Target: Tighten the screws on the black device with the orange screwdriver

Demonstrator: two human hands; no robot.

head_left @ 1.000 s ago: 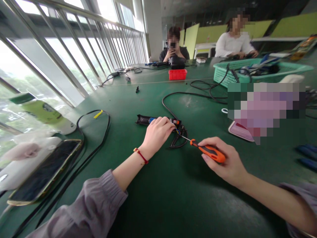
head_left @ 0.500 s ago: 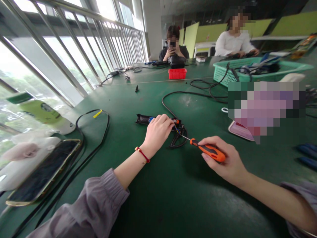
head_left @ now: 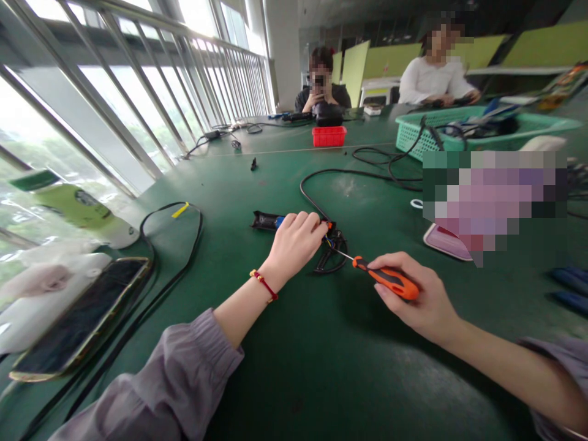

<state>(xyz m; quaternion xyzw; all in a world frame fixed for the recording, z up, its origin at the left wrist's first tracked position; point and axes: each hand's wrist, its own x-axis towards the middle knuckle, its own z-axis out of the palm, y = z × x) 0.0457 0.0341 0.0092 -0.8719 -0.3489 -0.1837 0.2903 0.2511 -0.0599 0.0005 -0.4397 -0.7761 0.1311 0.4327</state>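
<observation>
My right hand (head_left: 420, 297) is closed around the orange and black handle of a screwdriver (head_left: 388, 278). The thin shaft points left, its tip among fine coloured wires (head_left: 329, 240) of an opened black corded device (head_left: 265, 221). Over the middle of that device lies my left hand (head_left: 298, 239), fingers curled down and gripping it; they hide much of it. A blue part shows left of the fingers and an orange-red bit to their right. A black loop-shaped piece (head_left: 329, 262) sits just below the wires. The device's exact kind cannot be made out.
A black cable (head_left: 316, 173) runs from the device toward a green basket (head_left: 413, 138). Farther back stands a red tray (head_left: 329, 137). On the left are a phone (head_left: 82, 318), a bottle (head_left: 82, 208) and a looped cable (head_left: 201, 229). Two people sit across the table.
My left hand has shifted very slightly to the right over the device, its fingers still bent on it. The screwdriver and my right hand look unmoved.
</observation>
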